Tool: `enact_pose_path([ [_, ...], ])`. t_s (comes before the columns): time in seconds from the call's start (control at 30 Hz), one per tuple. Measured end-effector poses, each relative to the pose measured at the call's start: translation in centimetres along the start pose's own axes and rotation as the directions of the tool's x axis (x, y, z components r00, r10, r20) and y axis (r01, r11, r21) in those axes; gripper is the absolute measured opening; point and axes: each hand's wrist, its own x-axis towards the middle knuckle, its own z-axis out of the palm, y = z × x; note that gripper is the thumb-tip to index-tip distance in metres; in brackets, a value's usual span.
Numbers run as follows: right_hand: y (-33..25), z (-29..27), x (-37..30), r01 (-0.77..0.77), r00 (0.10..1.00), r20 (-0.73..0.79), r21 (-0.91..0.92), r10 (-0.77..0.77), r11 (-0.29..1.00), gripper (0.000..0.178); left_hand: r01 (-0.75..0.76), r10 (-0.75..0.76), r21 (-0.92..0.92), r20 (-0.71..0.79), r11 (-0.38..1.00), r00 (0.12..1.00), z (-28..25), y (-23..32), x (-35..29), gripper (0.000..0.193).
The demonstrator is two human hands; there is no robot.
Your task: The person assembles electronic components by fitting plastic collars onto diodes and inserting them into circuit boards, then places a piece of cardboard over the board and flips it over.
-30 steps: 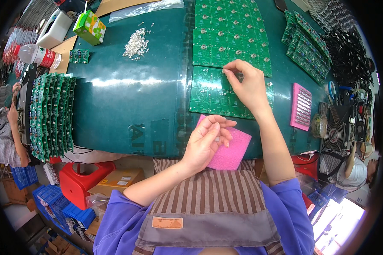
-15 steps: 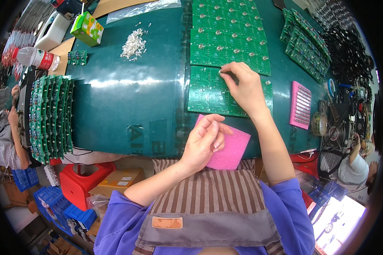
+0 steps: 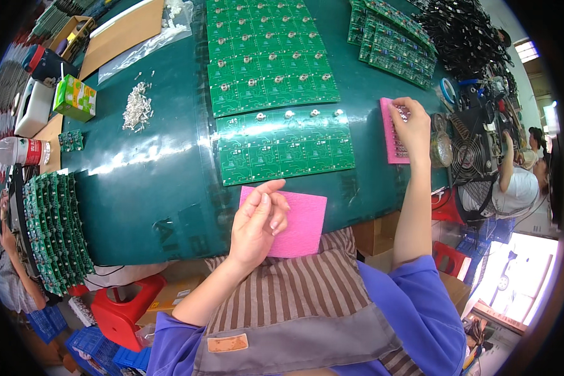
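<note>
"What's the left hand [image 3: 252, 222] doing?"
"Hanging over the pink sheet [image 3: 305, 219], fingers loosely curled; I can't tell if it's gripping anything."
"And the board [image 3: 286, 150]?"
"Lying crosswise, left of the pink block [image 3: 389, 139], where the nearer right hand [image 3: 413, 127] is bunching its fingertips, grip hidden."

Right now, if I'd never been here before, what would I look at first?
Probably the shiny green circuit boards covering the middle of the table, the nearest row with little round metal parts along its far edge. Next, the bright pink foam pad by the near edge, and the pink foam block on the right, under the right grip. Then the messy heap of tiny white pieces on the left.
</note>
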Motion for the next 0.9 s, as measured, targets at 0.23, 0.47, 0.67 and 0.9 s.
enact_pose_path([
  [0.23,1.1,0.1,1.2,-0.127,0.985,0.124,0.079,0.117,0.989,0.016,-0.106,0.095,0.124,0.094,0.987,0.991,-0.1,-1.0,0.0,0.02],
  [0.47,1.5,0.2,2.7,-0.157,0.942,0.291,-0.058,0.167,0.986,0.014,-0.101,0.094,0.177,0.051,0.979,0.994,-0.5,-1.1,-0.4,0.021],
  [0.67,-4.0,-1.3,0.3,-0.192,0.977,0.121,0.168,0.173,0.967,0.011,-0.09,0.104,0.24,-0.048,0.966,0.993,0.5,-0.7,-0.3,0.022],
  [0.9,-15.3,-1.6,-9.5,-0.533,0.79,0.581,0.809,-0.198,0.246,0.009,-0.143,0.149,0.093,-0.052,0.985,0.988,0.1,-1.3,-0.1,0.017],
])
